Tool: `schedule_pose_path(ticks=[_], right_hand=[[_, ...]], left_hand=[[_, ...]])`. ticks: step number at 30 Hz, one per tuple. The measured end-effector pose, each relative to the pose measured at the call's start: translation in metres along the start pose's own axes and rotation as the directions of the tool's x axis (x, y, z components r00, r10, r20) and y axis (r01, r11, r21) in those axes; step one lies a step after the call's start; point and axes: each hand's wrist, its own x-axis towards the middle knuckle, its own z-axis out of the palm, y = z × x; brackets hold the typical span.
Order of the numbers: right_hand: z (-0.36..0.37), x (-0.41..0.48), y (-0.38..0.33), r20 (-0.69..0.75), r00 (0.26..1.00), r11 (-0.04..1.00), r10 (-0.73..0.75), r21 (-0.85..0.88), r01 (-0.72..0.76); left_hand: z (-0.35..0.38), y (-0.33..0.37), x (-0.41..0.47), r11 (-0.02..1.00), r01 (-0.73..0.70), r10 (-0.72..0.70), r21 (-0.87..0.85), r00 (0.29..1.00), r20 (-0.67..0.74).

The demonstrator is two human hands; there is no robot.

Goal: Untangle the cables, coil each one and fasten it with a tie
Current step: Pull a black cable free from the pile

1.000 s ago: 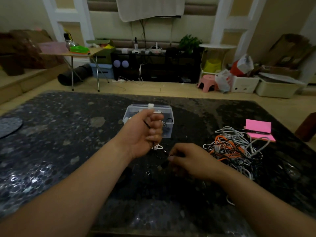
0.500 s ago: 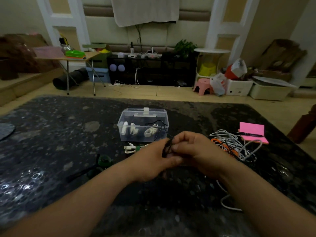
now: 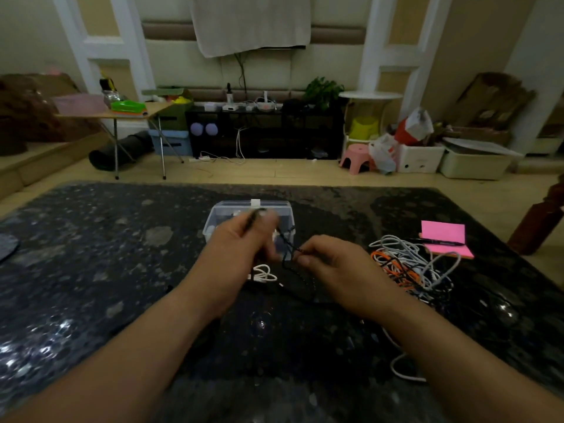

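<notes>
Left hand [image 3: 241, 254] and right hand [image 3: 335, 270] each pinch the black cable [image 3: 288, 244]. Clear box [image 3: 227, 209] at 12 o'clock; contents indistinct.

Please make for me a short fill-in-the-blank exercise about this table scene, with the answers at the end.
1. The left hand and the right hand both hold a thin ____ cable.
2. The pen lies on a notepad of the colour ____.
3. In the tangled pile, one strand is bright ____.
4. The clear plastic box stands ____ the hands, farther from the person.
Missing words: black, pink, orange, behind.
</notes>
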Motion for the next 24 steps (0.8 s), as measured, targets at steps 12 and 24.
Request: schedule_pose_path(ticks=[12,24], right_hand=[[0.002,-0.002,-0.002,0.200,0.977,0.982,0.068,0.159,-0.101],[-0.012,-0.003,-0.004,0.217,0.962,0.838,0.169,0.482,-0.256]], left_hand=[[-0.022,-0.019,0.031,0.929,0.207,-0.210,-0.306,0.977,0.027],[0.003,-0.026,0.005,0.936,0.078,-0.211,0.344,0.906,0.366]])
